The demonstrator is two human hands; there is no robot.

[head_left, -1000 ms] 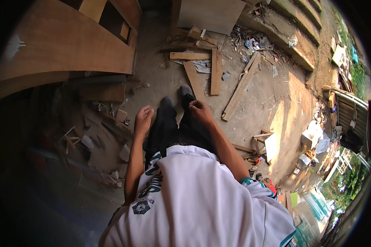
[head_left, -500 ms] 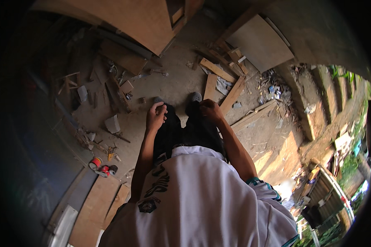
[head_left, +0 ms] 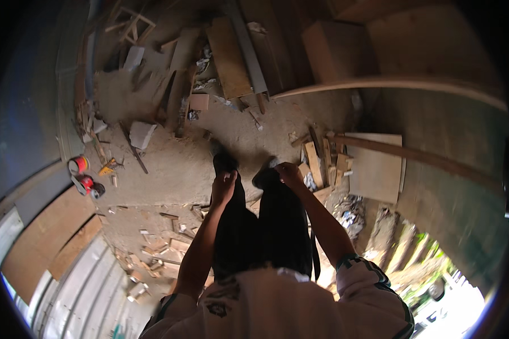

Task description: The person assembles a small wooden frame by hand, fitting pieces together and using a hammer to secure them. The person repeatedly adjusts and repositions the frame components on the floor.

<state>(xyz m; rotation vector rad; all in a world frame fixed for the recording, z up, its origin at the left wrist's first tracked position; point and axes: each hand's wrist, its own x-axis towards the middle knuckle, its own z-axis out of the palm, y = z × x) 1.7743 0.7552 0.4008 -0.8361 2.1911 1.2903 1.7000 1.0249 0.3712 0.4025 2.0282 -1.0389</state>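
Observation:
My left hand hangs in front of my left leg, its fingers loosely curled with nothing visible in them. In front of my right shin is my right hand, closed in a loose fist, and nothing shows in it. Both arms reach down and forward from a white shirt. Under the hands are my dark trousers and dark shoes, one foot ahead of the other on the dirt floor. Neither hand touches any of the wood lying around; several short boards lie closest, just beyond the right hand.
Planks and scraps lie ahead on the left. Open cans and a yellow tool sit by the left wall. A pale panel leans on the right, under a long beam. A wooden cabinet-like box stands ahead right.
My view has swung to the right and I have stepped along the floor. The cans and boards now appear elsewhere in view. Both hands stay low and curled, and nothing was picked up.

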